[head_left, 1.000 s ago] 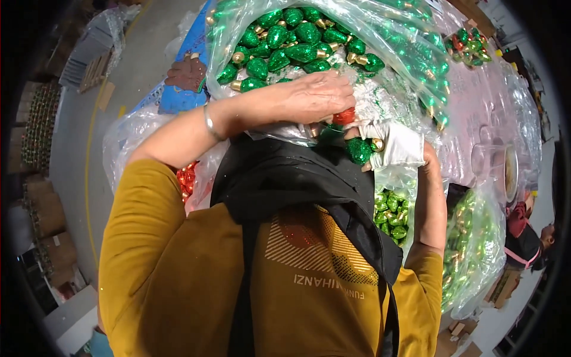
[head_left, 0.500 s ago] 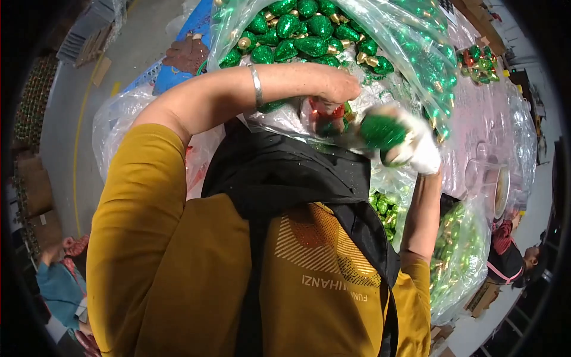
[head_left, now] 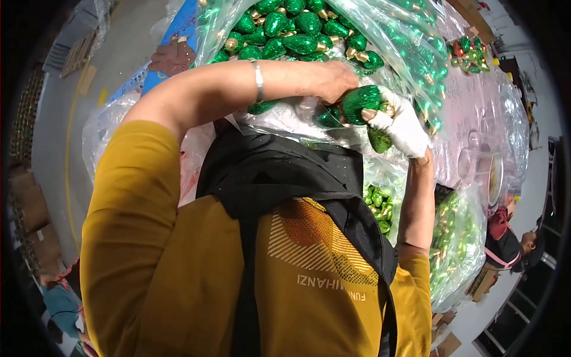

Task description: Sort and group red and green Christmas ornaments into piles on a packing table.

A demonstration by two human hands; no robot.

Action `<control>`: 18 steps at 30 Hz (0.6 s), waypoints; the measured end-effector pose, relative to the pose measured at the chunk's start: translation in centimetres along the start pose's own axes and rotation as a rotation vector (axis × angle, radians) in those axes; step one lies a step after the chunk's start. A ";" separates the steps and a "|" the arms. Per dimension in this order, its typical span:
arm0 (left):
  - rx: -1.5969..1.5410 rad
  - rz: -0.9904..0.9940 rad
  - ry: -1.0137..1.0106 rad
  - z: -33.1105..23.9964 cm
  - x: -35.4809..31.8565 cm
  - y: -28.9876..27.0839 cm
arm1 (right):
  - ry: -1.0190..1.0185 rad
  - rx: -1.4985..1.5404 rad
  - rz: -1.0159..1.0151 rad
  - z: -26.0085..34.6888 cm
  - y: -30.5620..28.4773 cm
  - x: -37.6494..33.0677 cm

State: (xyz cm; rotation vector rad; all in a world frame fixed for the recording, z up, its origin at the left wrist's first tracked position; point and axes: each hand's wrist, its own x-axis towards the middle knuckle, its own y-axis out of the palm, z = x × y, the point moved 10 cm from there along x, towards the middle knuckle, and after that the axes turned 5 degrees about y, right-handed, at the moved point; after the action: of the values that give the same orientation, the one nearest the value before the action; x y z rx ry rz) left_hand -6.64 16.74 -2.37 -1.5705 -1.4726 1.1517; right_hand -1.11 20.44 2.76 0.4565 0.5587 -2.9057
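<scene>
My right hand (head_left: 405, 124), in a white glove with bare fingertips, is closed on a large glittery green bauble (head_left: 361, 104) with a gold cap. A second green bauble (head_left: 379, 140) hangs below its fingers. My bare left hand (head_left: 334, 82), a silver bracelet at the wrist, reaches across with fingers curled down beside the large bauble. What those fingers hold, if anything, is hidden. Just under it lies another dark green bauble (head_left: 329, 116) on clear plastic. Beyond my hands, several green baubles (head_left: 282, 33) with gold caps fill an open clear plastic bag (head_left: 410, 53).
A brown glove (head_left: 172, 56) lies on something blue at far left. On the right are a red, green and gold bauble cluster (head_left: 468, 55) and a clear round tub (head_left: 495, 178). Light green baubles (head_left: 380, 205) sit near my right forearm. Other people are at both sides.
My right hand has moved left and up with the green bauble, close to my left hand. The red piece under my left hand no longer shows.
</scene>
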 end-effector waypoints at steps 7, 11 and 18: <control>-0.544 -0.023 -0.087 2.0 2.1 0.7 | 0.156 -0.112 -0.110 1.0 -1.3 0.9; -0.202 0.098 0.061 1.5 3.4 0.4 | 0.216 -0.071 -0.163 -0.7 -3.1 1.8; 0.082 0.263 -0.004 1.2 3.9 0.5 | 0.298 -0.251 -0.084 0.2 -3.4 2.4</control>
State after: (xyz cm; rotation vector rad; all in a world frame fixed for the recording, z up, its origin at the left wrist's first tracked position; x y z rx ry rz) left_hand -7.67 20.41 -3.88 -1.7418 -1.2295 1.3459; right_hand -4.14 23.31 3.27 0.8527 0.9912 -2.8049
